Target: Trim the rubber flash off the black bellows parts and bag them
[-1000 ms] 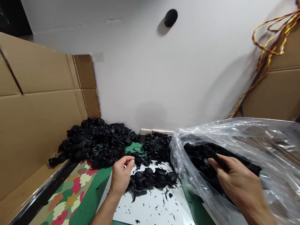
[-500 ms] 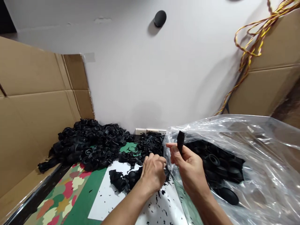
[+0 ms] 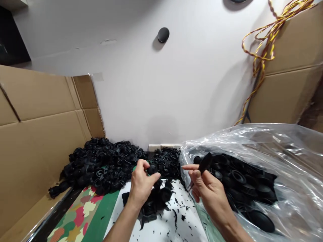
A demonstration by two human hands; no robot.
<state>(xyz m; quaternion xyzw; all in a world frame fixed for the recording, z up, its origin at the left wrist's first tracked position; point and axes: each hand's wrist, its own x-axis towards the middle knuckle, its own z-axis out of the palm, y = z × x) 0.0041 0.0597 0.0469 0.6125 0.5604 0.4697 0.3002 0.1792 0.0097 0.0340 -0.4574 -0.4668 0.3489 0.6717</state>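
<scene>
- Sheet (image 3: 148,233): beneath the left hand (image 3: 141,183); parts (image 3: 149,207) on it.
- Heap (image 3: 101,164): left of and beyond the left hand.
- Scraps (image 3: 168,161): beyond, between both hands.
- Bag (image 3: 297,151): right of the right hand (image 3: 210,188); more parts (image 3: 248,188) inside.
- Wall (image 3: 161,90): beyond all.

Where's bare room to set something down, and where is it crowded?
Bare: near part of the patterned sheet, between black edge and green strip. The strip shows one scrap; the near end of the white board, scattered scraps. Crowded: far side, black piles; mid-board, black parts by the left hand; right, a loaded plastic bag.
</scene>
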